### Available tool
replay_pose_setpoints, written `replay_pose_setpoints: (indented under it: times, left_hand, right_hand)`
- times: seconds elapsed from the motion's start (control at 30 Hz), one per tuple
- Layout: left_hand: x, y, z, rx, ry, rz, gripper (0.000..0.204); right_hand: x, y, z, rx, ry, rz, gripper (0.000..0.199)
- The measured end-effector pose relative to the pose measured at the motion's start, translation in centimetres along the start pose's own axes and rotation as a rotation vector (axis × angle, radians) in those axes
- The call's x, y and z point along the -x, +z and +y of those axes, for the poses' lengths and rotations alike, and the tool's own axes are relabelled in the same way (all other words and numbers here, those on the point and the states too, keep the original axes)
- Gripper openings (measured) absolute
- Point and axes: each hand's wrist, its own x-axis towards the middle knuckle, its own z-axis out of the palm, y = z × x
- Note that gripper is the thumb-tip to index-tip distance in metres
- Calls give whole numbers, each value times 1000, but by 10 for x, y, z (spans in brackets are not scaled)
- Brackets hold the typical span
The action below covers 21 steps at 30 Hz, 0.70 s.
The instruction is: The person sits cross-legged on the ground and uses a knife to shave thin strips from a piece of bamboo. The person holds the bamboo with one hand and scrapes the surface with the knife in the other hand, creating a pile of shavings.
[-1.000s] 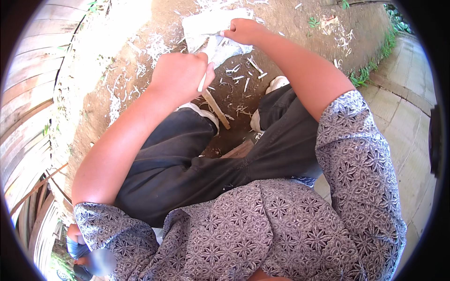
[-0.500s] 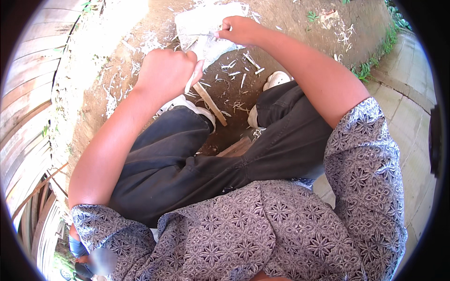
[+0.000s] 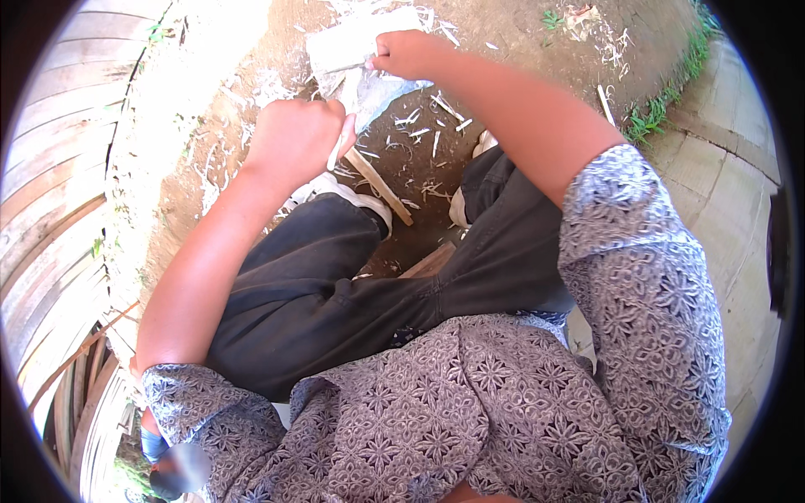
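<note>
My left hand (image 3: 293, 138) is closed in a fist around a pale strip (image 3: 337, 151), perhaps of wood or bamboo. Its end curves out under the thumb, while the rest is hidden by the fist. Farther out, my right hand (image 3: 407, 55) pinches something too small and bright to make out, over a crumpled white plastic sheet (image 3: 335, 52) on the ground. A flat light-brown stick (image 3: 379, 186) slants down from just beside my left fist toward my shoes. Whether the fist touches it, I cannot tell.
Thin pale shavings (image 3: 411, 121) are scattered over the brown dirt (image 3: 503, 42). My white shoes (image 3: 348, 197) stand around the stick's lower end. Wooden slats (image 3: 54, 126) line the left side, pale paving (image 3: 713, 193) the right. A brown wooden piece (image 3: 428, 261) shows between my legs.
My right hand and forearm have shifted a little to the left. A thin sliver that showed at the right fingertips is no longer distinct. My left hand stays closed in nearly the same place.
</note>
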Motion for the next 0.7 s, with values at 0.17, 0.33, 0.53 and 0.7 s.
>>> replay_pose_setpoints:
  times: [0.17,0.33,0.53,0.7]
  left_hand:
    - [0,-8,2,3,-45,-85,40]
    - [-7,-14,4,-6,-46,-108,42]
    - [-7,-23,0,23,-74,-161,43]
    - [-11,-21,-5,60,-51,-150,41]
  right_hand:
    - [10,0,-22,51,123,-58,44]
    - [0,4,2,69,39,-69,40]
    - [13,7,33,-69,-33,-63,20]
    - [7,13,38,-48,-88,54,28]
